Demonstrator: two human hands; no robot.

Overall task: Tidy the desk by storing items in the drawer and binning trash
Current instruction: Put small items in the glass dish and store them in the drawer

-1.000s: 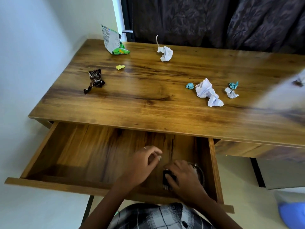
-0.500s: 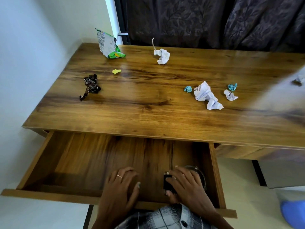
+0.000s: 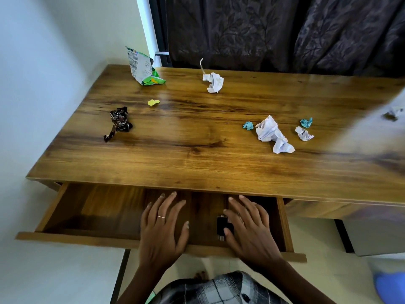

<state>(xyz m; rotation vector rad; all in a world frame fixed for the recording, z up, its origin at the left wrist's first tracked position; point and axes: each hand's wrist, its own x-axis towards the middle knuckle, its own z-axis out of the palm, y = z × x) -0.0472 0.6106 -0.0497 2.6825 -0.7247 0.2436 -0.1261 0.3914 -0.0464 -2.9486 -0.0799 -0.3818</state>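
The wooden drawer (image 3: 72,234) under the desk top (image 3: 197,154) stands partly pulled out. My left hand (image 3: 163,229) hovers over its middle with fingers spread and straight. My right hand (image 3: 249,227) is spread over the drawer's right end, beside a small black object (image 3: 222,226) lying inside. On the desk lie a green snack bag (image 3: 143,68), a dark crumpled wrapper (image 3: 118,122), a yellow scrap (image 3: 153,102), a white paper ball (image 3: 213,81), a larger white paper wad (image 3: 271,133), a small white scrap (image 3: 303,133) and two teal scraps (image 3: 248,125) (image 3: 306,122).
A white wall runs along the left of the desk and a dark curtain (image 3: 285,34) hangs behind it. A grey box (image 3: 377,238) stands on the floor at the right, with a blue object (image 3: 392,288) at the lower right corner.
Both hands have opened and lifted from the black object. The drawer shows less of its inside than before, its front nearer the desk edge. The view has tilted down slightly.
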